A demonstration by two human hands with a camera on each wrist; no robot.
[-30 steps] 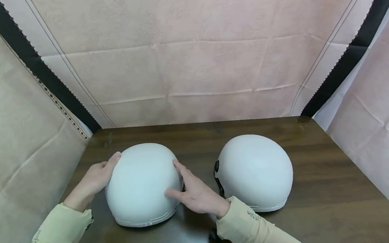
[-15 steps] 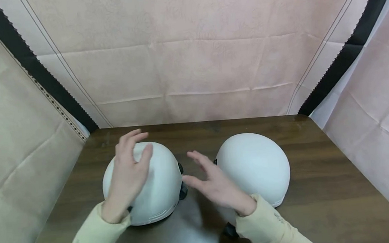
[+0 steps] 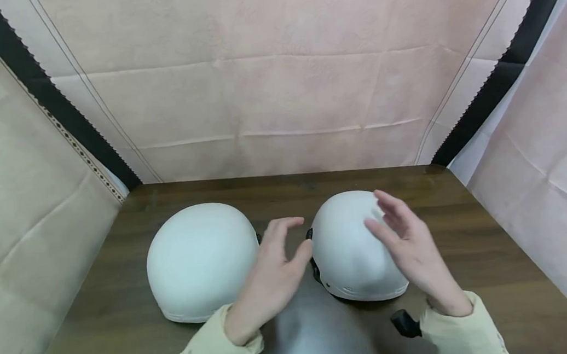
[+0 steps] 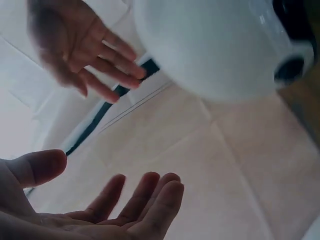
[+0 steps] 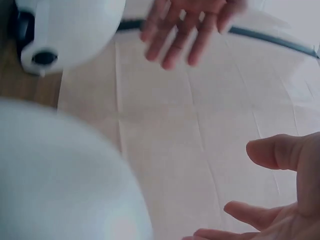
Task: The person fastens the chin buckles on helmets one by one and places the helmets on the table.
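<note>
Left hand: fingers loosely spread and a little bent, thumb out to the side, holding nothing; the left wrist view shows the same open palm, fingertips apart; the hand hangs above the gap between the two helmets, its fingertips just beside the left flank of the right helmet; whether they touch the shell cannot be told.

Right hand: fingers spread and nearly straight, palm turned inward, nothing pinched; it sits over the upper right side of the right helmet; contact with the shell cannot be told; the right wrist view shows its thumb and a fingertip open in the air, with a blurred white shell filling the lower left.

Right helmet: white, smooth dome, crown up, resting on the dark wooden table, right of centre, between the two hands; a black fitting shows on its left edge.

Left helmet: same white dome, standing on the table just beside the other, apart from it, no hand on it.

Pale yellow sleeves cover both forearms; a small black piece lies by the right cuff.

Surround: pinkish cloth backdrop behind the table, with dark strips at the corners.
</note>
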